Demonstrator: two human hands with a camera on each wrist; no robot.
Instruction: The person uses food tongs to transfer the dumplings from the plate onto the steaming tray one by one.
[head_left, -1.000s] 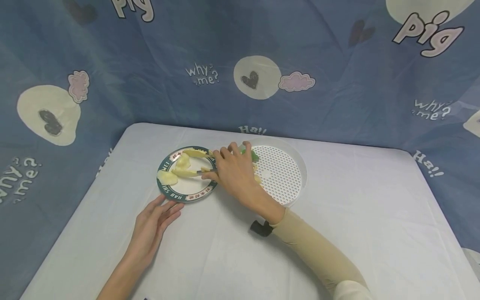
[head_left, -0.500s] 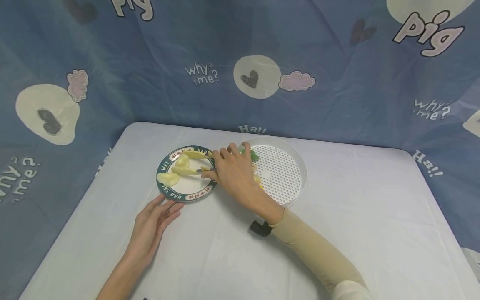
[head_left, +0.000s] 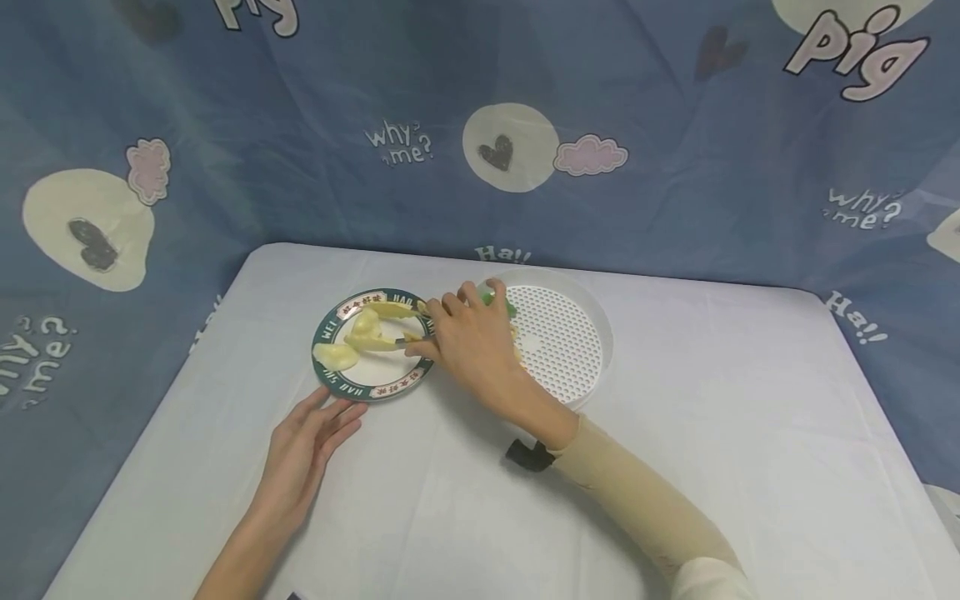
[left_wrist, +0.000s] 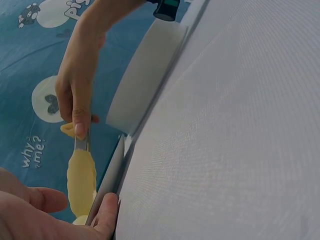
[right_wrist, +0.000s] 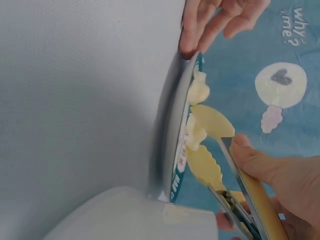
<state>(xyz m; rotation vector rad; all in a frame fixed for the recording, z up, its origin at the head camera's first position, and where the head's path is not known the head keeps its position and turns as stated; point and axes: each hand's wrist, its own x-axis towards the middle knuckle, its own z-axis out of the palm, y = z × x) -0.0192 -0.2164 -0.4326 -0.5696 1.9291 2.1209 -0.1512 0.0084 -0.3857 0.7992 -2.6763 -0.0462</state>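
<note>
My right hand (head_left: 476, 342) grips a pair of tongs (right_wrist: 250, 192) with metal handles and scalloped yellow tips. The tips reach over a white plate (head_left: 386, 371) with a green patterned rim. A pale yellow piece (head_left: 366, 322) lies between them, and in the right wrist view they stand close on either side of it. Whether they press it is hard to tell. Another pale piece (head_left: 335, 357) lies at the plate's left rim. My left hand (head_left: 300, 450) touches the plate's near rim with extended fingertips; in the left wrist view its thumb stands apart from the rim.
Right of the plate stands a round white basket (head_left: 606, 333) with a perforated bottom, partly behind my right hand. A green piece (head_left: 510, 307) and some yellow bits show in it. A white cloth (head_left: 712, 433) covers the table, and a blue printed curtain (head_left: 300, 167) hangs behind.
The tong tips have drawn slightly closer around the pale piece. Both hands keep nearly the same place, and the head view has shifted a little.
</note>
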